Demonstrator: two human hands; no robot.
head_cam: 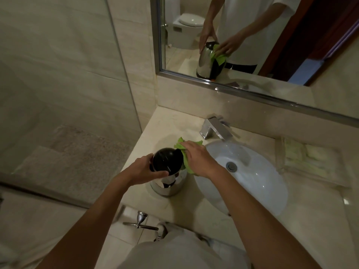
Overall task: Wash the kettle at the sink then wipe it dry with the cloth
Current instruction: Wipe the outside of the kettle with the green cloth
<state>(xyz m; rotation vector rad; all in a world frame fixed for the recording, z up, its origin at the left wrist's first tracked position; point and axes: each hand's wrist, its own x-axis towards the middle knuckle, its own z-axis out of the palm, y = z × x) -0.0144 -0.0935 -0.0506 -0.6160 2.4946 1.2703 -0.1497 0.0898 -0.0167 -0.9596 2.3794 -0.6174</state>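
Note:
A steel kettle (168,188) with a black lid stands upright on the marble counter, just left of the white sink (252,183). My left hand (144,170) grips the kettle's top from the left, fingers curled round the lid's rim. My right hand (198,159) presses a green cloth (186,150) against the kettle's right side near the top; the cloth bunches under the palm and sticks out behind the fingers. The mirror shows the same hold from the far side.
A chrome faucet (214,130) stands behind the sink, no water running. A clear tray with folded towels (307,158) sits on the counter at right. A glass shower partition (120,74) rises at the left. The mirror (252,35) hangs above the counter.

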